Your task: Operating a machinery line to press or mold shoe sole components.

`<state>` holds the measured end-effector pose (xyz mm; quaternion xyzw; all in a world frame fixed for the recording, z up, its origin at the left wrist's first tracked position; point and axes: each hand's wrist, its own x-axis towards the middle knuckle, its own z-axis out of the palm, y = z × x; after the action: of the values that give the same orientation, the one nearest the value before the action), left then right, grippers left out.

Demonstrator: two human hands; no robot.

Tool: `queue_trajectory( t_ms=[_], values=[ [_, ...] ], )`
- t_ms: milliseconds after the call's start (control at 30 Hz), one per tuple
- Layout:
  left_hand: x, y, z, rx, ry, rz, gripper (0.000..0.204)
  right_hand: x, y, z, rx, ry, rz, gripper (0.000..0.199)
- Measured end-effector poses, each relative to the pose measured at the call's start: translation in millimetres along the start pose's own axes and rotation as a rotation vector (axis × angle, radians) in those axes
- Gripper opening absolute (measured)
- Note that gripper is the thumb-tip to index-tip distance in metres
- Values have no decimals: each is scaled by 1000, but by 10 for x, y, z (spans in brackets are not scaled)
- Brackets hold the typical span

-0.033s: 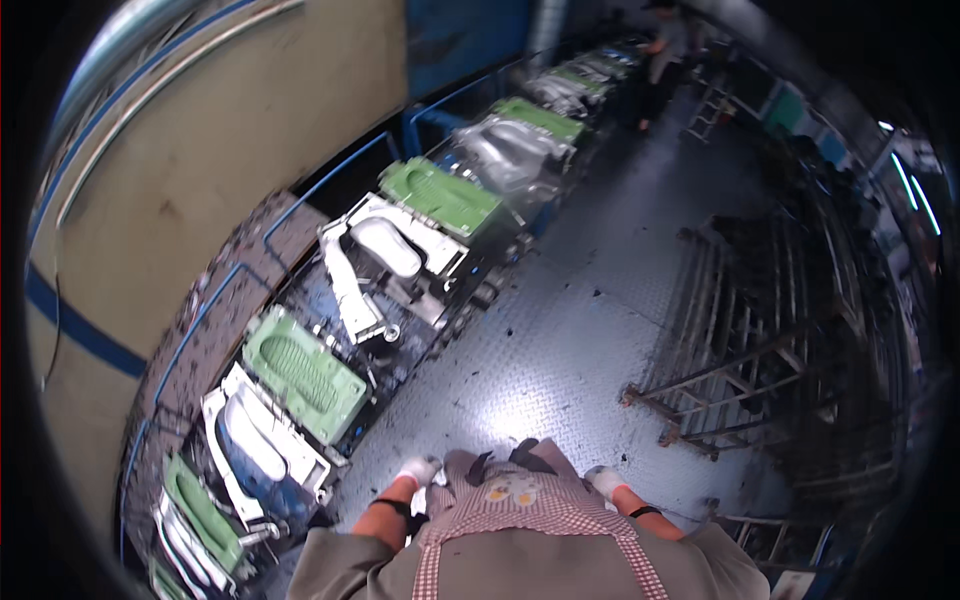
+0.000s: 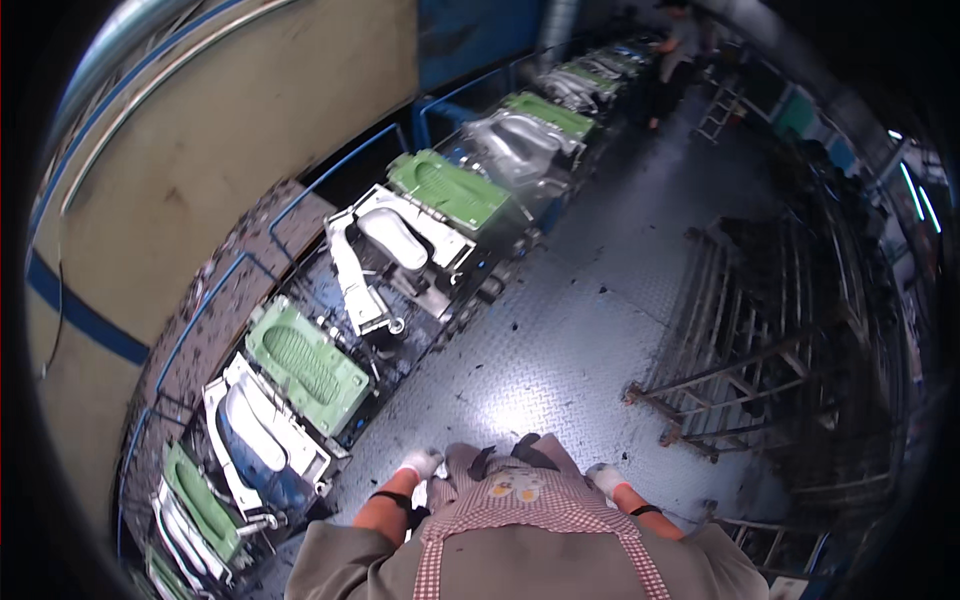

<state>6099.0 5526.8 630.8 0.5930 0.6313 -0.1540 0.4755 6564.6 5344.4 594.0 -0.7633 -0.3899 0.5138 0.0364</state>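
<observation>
My left hand (image 2: 424,462), in a white glove, hangs beside the checked apron (image 2: 535,508) on my left, near the row of moulds. My right hand (image 2: 604,478), gloved too, is at the apron's other side. Both are small in the picture and their fingers cannot be made out; nothing shows plainly in either. Closest along the row are a green mould half (image 2: 308,368) with a ribbed sole-shaped hollow and an opened silvery mould (image 2: 262,428) with a rounded foot-like form. Neither hand touches them.
Farther along the row are another silvery mould (image 2: 398,240) and a green mould half (image 2: 452,190). Blue railings (image 2: 335,172) run behind. Dark metal racks (image 2: 735,375) stand on the right of the patterned metal floor (image 2: 520,370). Another person (image 2: 676,50) stands at the far end.
The moulds and the far person sit slightly farther right in the picture, as my view has shifted a little. My hands stay beside the apron.
</observation>
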Motion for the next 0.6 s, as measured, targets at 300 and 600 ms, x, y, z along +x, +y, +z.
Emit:
queue_trajectory(
  t_ms=[300, 600],
  values=[
    [129, 340, -142, -9, -24, -82, 43, 395, -267, -505, 74, -49, 87, 48],
    [401, 690, -228, -98, 7, -90, 44, 618, -681, -1070, -43, -60, 73, 50]
  ],
)
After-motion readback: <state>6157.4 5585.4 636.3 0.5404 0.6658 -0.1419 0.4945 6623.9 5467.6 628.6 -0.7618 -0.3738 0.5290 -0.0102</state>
